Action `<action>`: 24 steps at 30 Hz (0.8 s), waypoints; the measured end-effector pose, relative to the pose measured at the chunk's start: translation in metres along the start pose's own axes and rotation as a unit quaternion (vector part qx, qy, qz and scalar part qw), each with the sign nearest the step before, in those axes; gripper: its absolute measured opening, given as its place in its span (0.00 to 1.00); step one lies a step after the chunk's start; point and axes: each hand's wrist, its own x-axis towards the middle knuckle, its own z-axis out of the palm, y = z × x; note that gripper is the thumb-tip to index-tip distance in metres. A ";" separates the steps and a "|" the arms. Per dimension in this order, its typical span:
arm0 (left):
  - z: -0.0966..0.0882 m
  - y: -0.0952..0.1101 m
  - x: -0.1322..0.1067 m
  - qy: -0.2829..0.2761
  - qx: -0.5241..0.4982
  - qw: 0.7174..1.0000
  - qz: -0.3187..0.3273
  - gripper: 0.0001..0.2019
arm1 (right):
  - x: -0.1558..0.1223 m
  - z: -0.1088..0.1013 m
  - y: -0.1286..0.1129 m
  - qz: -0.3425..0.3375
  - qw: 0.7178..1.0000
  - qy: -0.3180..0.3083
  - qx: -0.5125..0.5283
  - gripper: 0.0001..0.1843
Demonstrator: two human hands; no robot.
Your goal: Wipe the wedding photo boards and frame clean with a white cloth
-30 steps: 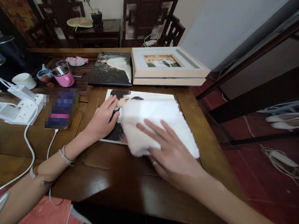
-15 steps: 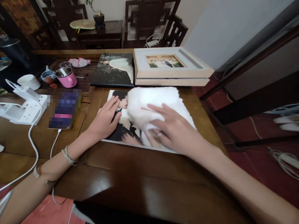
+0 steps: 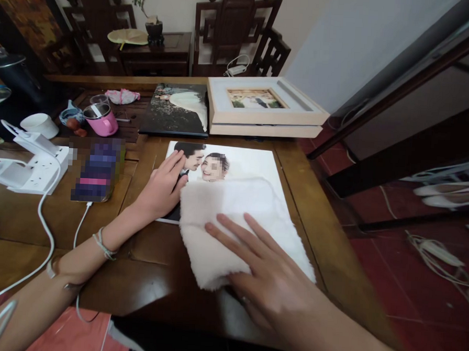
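Observation:
A large wedding photo print (image 3: 245, 163) lies flat on the wooden table (image 3: 166, 276). My left hand (image 3: 161, 185) rests flat on the print's left edge, fingers stretched out. A fluffy white cloth (image 3: 235, 222) covers the near half of the print and hangs over its front edge. On top of the cloth lies my right hand (image 3: 270, 279), pressing down with spread fingers. The two faces at the top of the print show above the cloth.
Behind the print lie a dark photo panel (image 3: 177, 109) and a stacked pale wooden frame (image 3: 261, 106). To the left sit a phone on a cable (image 3: 95, 171), a white power strip (image 3: 26, 167), a pink mug (image 3: 99, 118) and a white cup (image 3: 40, 125). Carved chairs stand behind.
My right hand has dragged the cloth from the top of the print back toward me, baring the faces. My left hand has stayed on the print's left edge.

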 end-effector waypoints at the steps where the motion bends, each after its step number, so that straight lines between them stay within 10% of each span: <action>1: 0.001 0.000 0.002 -0.003 0.002 1.000 -0.002 0.25 | -0.003 -0.001 0.002 -0.001 1.000 -0.009 0.006 0.14; 13: -0.004 0.005 -0.032 0.054 -0.042 0.998 0.013 0.23 | 0.030 0.012 0.072 0.135 0.985 0.007 -0.108 0.13; 24: -0.030 0.032 -0.014 0.198 -0.238 0.949 -0.050 0.20 | 0.025 -0.021 -0.003 -0.060 0.992 -0.079 0.074 0.14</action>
